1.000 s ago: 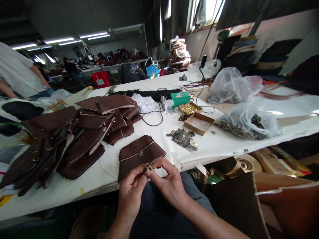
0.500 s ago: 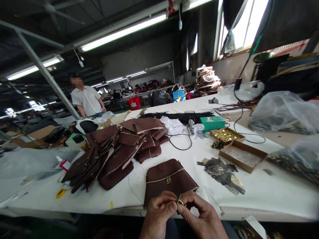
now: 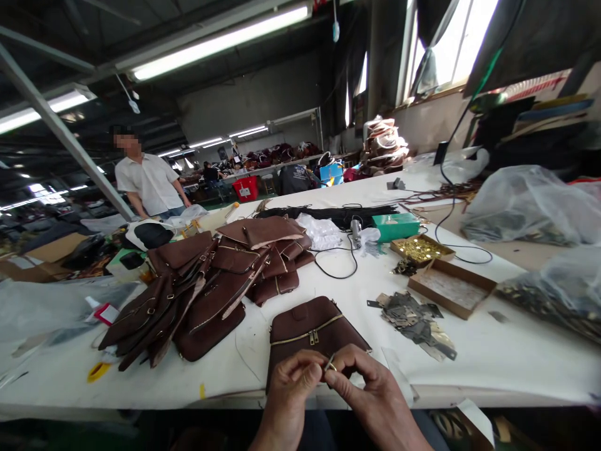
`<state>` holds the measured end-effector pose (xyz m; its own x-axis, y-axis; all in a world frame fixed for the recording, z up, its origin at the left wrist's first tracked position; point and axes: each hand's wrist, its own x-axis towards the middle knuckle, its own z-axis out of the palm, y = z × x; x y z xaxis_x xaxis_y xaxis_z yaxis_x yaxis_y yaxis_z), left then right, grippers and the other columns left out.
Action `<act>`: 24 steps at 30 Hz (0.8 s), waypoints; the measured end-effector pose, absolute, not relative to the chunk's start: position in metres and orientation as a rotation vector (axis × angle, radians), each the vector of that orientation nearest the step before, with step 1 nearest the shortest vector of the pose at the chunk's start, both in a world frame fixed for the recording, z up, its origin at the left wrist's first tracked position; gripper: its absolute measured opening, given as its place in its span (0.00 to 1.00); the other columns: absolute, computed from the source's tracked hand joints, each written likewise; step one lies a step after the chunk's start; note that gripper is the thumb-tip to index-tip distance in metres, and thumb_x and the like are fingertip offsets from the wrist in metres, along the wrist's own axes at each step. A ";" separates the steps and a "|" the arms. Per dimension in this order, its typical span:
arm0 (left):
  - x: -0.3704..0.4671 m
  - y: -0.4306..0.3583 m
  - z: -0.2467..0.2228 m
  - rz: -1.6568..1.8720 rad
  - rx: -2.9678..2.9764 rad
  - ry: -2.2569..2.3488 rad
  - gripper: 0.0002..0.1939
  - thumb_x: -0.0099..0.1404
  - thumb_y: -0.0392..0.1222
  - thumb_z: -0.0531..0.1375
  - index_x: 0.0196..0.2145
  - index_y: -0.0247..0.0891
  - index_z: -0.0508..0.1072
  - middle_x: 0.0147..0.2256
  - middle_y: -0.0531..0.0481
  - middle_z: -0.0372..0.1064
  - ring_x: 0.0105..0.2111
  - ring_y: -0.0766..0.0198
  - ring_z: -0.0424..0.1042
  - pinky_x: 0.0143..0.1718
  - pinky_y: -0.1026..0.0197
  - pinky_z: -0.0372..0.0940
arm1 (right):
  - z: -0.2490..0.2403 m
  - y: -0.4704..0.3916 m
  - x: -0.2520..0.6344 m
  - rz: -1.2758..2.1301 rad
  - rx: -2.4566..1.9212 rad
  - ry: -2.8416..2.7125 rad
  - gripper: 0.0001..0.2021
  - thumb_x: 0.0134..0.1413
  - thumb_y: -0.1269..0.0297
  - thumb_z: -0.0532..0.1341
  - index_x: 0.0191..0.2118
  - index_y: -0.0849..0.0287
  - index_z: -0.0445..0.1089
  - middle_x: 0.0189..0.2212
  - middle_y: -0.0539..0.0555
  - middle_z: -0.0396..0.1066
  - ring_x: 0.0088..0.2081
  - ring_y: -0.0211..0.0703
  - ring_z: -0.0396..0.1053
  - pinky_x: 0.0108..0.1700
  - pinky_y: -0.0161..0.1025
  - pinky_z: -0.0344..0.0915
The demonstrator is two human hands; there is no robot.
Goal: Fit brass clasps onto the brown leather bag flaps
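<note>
Your left hand [image 3: 292, 389] and right hand [image 3: 370, 389], one each: fingertips pinching one small metal piece [image 3: 331, 365] between them, before one zipped bag [image 3: 312, 326] at 12 o'clock on the white desk [image 3: 347, 282], its near edge partly hidden by you. Around these, at 10 o'clock, one pile of brown leather bags [image 3: 209, 291], overlapping too much to count; at 1 o'clock, one green box [image 3: 397, 229]; toward 2 o'clock, one heap of metal plates [image 3: 416, 322], uncountable, two open cardboard boxes [image 3: 439, 297] and two plastic bags [image 3: 526, 200].
</note>
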<state>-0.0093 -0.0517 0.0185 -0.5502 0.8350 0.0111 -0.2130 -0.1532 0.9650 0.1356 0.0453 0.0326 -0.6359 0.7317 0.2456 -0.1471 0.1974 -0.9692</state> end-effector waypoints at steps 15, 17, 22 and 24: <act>-0.163 0.028 -0.027 0.762 1.645 2.416 0.22 0.61 0.48 0.71 0.51 0.36 0.79 0.52 0.36 0.77 0.58 0.40 0.72 0.65 0.39 0.63 | -0.029 0.099 0.084 1.355 -0.602 -1.948 0.08 0.63 0.63 0.69 0.33 0.56 0.72 0.35 0.50 0.74 0.37 0.42 0.71 0.42 0.38 0.64; -0.159 0.027 -0.026 0.709 1.695 2.438 0.20 0.62 0.47 0.71 0.50 0.37 0.78 0.51 0.38 0.76 0.57 0.42 0.71 0.64 0.42 0.64 | -0.031 0.096 0.084 1.321 -0.586 -1.960 0.09 0.64 0.64 0.69 0.33 0.56 0.71 0.34 0.50 0.73 0.36 0.42 0.70 0.40 0.38 0.64; -0.150 0.026 -0.021 0.639 1.730 2.514 0.26 0.64 0.49 0.70 0.56 0.38 0.74 0.52 0.39 0.74 0.56 0.44 0.72 0.62 0.45 0.66 | -0.037 0.090 0.079 1.333 -0.558 -1.940 0.08 0.65 0.65 0.68 0.34 0.55 0.71 0.35 0.50 0.72 0.37 0.42 0.71 0.41 0.38 0.65; -0.150 0.029 -0.021 0.569 1.739 2.550 0.32 0.64 0.54 0.70 0.60 0.36 0.72 0.58 0.35 0.72 0.62 0.39 0.67 0.65 0.41 0.62 | -0.040 0.088 0.077 1.331 -0.560 -1.937 0.08 0.65 0.65 0.68 0.34 0.55 0.71 0.35 0.50 0.72 0.37 0.42 0.71 0.41 0.38 0.65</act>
